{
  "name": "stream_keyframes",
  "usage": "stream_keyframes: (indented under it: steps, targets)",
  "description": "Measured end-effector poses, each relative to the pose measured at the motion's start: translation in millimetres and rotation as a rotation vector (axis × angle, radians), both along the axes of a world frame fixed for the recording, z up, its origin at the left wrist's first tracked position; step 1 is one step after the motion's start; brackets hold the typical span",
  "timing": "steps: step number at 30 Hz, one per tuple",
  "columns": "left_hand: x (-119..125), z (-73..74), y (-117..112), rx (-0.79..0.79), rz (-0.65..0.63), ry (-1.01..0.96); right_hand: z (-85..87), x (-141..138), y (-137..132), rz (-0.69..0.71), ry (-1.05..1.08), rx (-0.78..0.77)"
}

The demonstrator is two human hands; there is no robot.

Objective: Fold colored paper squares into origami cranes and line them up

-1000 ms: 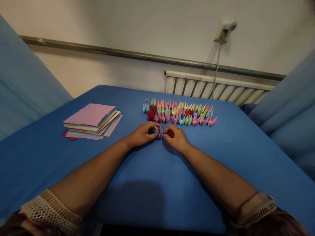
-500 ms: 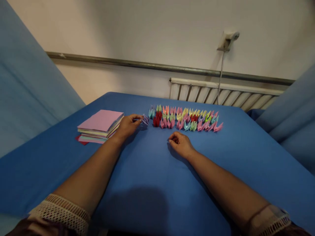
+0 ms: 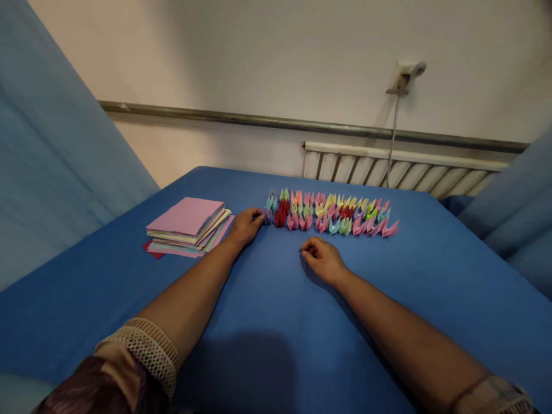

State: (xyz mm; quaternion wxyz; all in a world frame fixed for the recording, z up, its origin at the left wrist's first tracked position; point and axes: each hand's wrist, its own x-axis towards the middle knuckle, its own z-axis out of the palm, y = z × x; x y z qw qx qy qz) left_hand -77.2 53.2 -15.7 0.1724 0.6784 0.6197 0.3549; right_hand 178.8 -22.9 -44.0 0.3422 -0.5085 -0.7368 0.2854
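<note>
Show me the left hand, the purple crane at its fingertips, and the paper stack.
Left hand (image 3: 245,226): head view, on the back of the hand.
Purple crane (image 3: 268,216): head view, on its visible folded paper.
Paper stack (image 3: 188,222): head view, on the pink top sheet.

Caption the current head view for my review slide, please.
Left hand at a purple origami on the left end of colorful rows, right hand curled nearby, paper stack farther left.

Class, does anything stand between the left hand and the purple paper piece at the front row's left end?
Nothing visible does. The left hand is at the purple paper piece; red paper stands on its other side.
</note>
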Motion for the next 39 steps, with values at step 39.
stream_keyframes:
  steps: [39]
  targets:
    - [-1.0,-6.1,-0.1,-0.009,0.08,0.013,-1.6,-0.3,0.2,0.04,-0.044,0.02]
